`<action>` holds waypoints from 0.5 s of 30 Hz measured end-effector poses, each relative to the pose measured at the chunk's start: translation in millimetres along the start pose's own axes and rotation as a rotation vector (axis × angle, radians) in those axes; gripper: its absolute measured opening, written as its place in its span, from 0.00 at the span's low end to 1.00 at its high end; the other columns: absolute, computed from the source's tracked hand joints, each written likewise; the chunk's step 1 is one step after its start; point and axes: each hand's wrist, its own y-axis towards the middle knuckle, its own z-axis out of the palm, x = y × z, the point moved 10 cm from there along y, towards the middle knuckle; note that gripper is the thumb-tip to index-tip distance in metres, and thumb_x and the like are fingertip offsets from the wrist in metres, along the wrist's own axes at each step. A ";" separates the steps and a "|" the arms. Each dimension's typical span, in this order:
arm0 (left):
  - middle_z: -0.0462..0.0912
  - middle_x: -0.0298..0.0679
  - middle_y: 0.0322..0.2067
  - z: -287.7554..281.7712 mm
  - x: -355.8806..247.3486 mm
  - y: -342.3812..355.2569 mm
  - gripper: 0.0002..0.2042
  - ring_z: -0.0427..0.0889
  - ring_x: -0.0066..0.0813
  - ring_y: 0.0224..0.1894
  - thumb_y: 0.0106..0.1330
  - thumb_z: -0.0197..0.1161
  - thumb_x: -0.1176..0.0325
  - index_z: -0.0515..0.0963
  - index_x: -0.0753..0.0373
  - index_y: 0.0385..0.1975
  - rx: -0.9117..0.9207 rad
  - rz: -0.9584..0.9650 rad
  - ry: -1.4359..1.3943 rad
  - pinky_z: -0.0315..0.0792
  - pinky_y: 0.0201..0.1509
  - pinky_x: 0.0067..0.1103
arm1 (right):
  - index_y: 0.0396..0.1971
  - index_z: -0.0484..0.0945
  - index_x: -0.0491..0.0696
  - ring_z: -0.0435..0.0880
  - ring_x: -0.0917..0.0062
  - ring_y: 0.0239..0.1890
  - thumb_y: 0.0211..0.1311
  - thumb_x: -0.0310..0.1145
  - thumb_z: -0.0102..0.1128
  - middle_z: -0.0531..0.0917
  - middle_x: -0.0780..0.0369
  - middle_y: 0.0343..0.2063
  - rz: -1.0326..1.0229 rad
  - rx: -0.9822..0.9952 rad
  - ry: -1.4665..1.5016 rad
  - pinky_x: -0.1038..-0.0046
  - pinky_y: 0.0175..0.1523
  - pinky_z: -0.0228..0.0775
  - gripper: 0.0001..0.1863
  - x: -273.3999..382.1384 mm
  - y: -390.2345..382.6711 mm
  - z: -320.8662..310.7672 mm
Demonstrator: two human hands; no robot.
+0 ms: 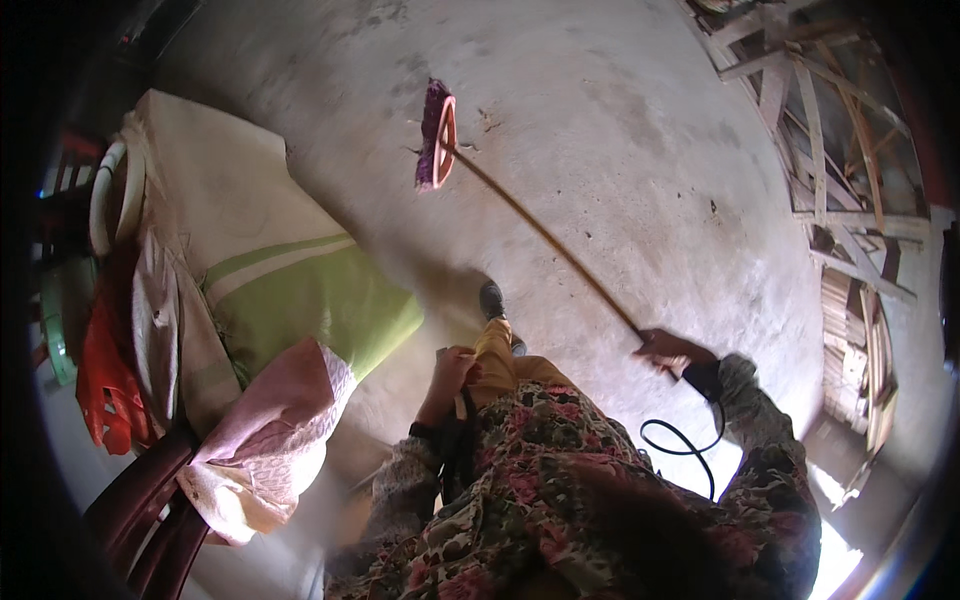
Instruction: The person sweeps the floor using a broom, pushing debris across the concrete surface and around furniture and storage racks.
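Note:
A push broom (447, 135) with purple bristles and a pink-orange head lies against the concrete floor ahead of me. Its long brown stick slants down to the right, and my right hand (672, 350) is closed round the upper end. A black cord loops below that wrist. My left hand (456, 372) is held near my yellow trousers, beside the flowered garment. Its fingers are curled, and whatever they may hold is hidden. One dark shoe (491, 299) shows ahead of the trousers.
Left of me, a white and green cloth or sheet (320, 290) drapes over something. Near it are a pinkish sack (275, 430), a red plastic item (112, 375) and a dark brown chair (150, 490). Wooden boards (820, 130) are piled along the right side. Small debris dots the floor.

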 end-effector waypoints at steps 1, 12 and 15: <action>0.79 0.40 0.26 21.6 -8.8 4.5 0.10 0.79 0.24 0.25 0.64 0.52 0.67 0.70 0.67 0.40 0.071 0.005 0.067 0.74 0.29 0.19 | 0.43 0.69 0.42 0.59 0.86 0.09 0.57 0.33 0.57 0.63 0.72 0.10 -0.066 0.268 0.249 0.80 0.14 0.55 0.16 -7.1 -16.6 43.5; 0.79 0.41 0.24 289.5 92.3 -62.8 0.15 0.80 0.27 0.23 0.66 0.50 0.58 0.68 0.65 0.40 0.983 -0.147 0.453 0.75 0.24 0.21 | 0.32 0.69 0.43 0.64 0.87 0.10 0.55 0.29 0.56 0.67 0.69 0.13 -0.182 -0.333 0.594 0.81 0.14 0.55 0.08 -191.9 -119.5 138.3; 0.78 0.43 0.26 322.6 144.1 -102.1 0.19 0.79 0.27 0.26 0.65 0.50 0.53 0.68 0.65 0.42 1.132 -0.154 0.718 0.74 0.30 0.23 | 0.30 0.68 0.41 0.72 0.76 0.14 0.51 0.34 0.55 0.73 0.62 0.16 -0.119 -0.642 0.407 0.73 0.18 0.64 0.12 -253.1 -126.4 150.5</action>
